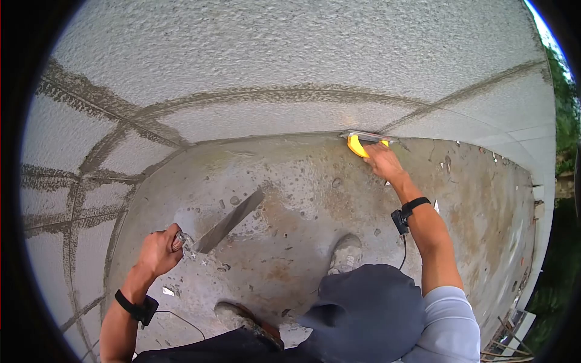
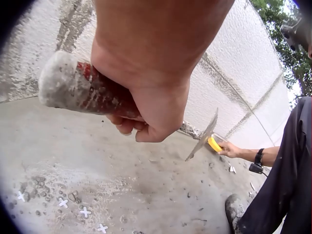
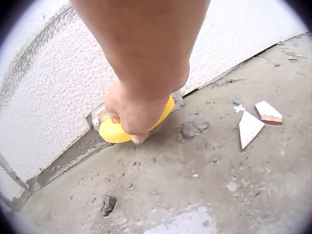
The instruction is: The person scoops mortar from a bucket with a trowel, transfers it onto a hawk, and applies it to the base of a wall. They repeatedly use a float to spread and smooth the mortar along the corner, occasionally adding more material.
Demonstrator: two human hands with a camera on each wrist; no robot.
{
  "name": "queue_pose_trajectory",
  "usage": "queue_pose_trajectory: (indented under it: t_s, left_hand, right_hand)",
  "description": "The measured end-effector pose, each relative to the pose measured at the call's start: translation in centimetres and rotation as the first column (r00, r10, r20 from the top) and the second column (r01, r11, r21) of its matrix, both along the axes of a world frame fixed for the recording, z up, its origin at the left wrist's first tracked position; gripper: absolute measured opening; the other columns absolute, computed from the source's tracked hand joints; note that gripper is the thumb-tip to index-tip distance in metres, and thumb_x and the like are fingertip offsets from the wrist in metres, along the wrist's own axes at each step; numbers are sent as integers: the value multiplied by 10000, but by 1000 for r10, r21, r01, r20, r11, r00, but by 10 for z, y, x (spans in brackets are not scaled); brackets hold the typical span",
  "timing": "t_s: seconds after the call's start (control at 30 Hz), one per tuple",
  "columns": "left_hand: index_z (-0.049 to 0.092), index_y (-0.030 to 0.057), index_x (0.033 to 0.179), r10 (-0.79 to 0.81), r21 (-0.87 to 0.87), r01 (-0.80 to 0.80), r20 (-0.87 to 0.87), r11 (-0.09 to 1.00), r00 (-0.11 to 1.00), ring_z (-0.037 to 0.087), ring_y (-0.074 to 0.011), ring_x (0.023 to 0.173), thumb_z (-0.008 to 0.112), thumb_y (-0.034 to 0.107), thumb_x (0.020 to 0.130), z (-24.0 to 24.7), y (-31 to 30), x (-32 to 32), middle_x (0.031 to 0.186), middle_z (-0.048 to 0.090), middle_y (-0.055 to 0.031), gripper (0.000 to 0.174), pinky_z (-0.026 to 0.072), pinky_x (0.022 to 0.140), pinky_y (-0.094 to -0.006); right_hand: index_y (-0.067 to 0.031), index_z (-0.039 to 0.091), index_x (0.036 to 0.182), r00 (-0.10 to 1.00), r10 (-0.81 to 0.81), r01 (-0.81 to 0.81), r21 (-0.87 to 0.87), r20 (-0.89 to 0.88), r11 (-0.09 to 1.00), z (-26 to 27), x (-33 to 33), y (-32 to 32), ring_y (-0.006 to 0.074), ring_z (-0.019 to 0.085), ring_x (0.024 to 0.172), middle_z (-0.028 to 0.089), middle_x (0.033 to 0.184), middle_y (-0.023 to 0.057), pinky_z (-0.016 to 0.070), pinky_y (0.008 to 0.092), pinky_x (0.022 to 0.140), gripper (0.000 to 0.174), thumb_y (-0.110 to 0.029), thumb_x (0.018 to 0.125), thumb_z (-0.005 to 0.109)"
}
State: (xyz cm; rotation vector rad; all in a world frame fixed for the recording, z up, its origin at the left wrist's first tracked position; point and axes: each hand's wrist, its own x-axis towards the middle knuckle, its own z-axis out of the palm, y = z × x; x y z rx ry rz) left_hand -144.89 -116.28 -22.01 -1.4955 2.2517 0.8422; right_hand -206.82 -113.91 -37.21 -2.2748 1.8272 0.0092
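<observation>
My left hand [image 1: 160, 251] grips a trowel by its handle [image 2: 109, 97], which is red and crusted with dried mortar. The trowel's long flat blade [image 1: 233, 222] points away over the floor, seen nearly edge-on in the left wrist view. At the foot of the wall, my right hand [image 1: 384, 162] holds a grout float by its yellow handle [image 1: 357, 146]. The float's plate [image 3: 95, 116] lies at the joint where wall meets floor, largely hidden by the hand. Grey grout bands [image 1: 290, 95] run along the joints of the white textured wall tiles [image 1: 315, 42].
The rough concrete floor [image 1: 290, 242] carries mortar lumps, white cross spacers [image 2: 85, 212] and broken tile pieces [image 3: 250, 129]. A person's shoe [image 1: 346, 253] stands between the hands. A dark cap [image 1: 369, 308] blocks the lower middle of the head view. Trees [image 1: 566, 121] show at the right.
</observation>
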Motion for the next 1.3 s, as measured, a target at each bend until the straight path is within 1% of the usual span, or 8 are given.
queue_pose_trajectory:
  t_s: [0.17,0.23,0.37,0.43,0.57,0.7,1.2,1.3]
  left_hand:
    - [531,27,946,67,98,-52,-164,994,984,600,-382,601,673,116,725,-17,-2,-6,696,601,-176,277,486,578,-435]
    - [536,38,932,507,583,-302,-226,755,832,592,-217,530,712,74,740,-24,-2,-13,698,585,-70,263,477,502,-345]
    - [543,56,951,697,858,-241,-174,454,695,577,-118,515,709,5,782,-33,-1,-26,712,566,-22,242,471,473,-279]
    - [542,56,961,744,907,-231,-121,352,657,576,-118,513,705,2,791,-40,5,-34,717,568,-24,241,468,469,-275]
    - [539,61,1003,776,970,-167,-33,177,630,574,-121,527,707,15,809,-45,19,-48,740,578,-30,260,464,481,-273]
    - [531,67,1009,790,984,-121,-30,131,612,571,-122,556,715,42,815,-25,33,-52,746,565,-24,268,452,497,-270]
    - [522,59,909,781,924,-139,-211,355,588,543,-109,555,682,33,807,-7,23,4,708,539,-9,191,443,485,-271]
    - [528,31,934,600,594,-332,-335,733,726,570,-142,575,667,72,808,6,11,1,690,520,-23,192,462,529,-316]
  right_hand:
    - [-2,566,1189,992,-115,106,-153,-50,983,0,0,28,383,593,999,645,1044,182,460,474,922,390,-158,852,685]
    - [-11,574,1161,994,-107,103,-227,-5,969,15,12,42,373,597,977,642,1007,170,466,465,906,373,-148,837,699]
    - [8,584,1197,953,-48,138,-290,298,947,68,83,59,383,608,1025,646,1064,199,472,456,935,417,-161,840,720]
    - [19,569,1248,666,-269,273,108,695,956,105,137,61,299,625,1075,651,1161,175,479,399,932,455,-243,902,703]
    - [-22,486,1324,-243,-462,-233,412,853,881,125,203,37,166,612,1023,627,1128,78,495,342,875,478,-312,972,628]
    - [-19,474,1326,-482,-585,-452,387,653,804,118,241,18,174,600,993,606,1083,67,486,344,886,463,-296,980,610]
    - [-17,518,1264,-59,-687,-409,610,725,679,92,222,60,131,570,904,598,1012,48,475,320,848,408,-295,979,610]
    - [-23,553,1183,676,-100,-217,327,730,920,133,223,65,241,622,902,631,954,107,478,372,824,338,-185,906,662]
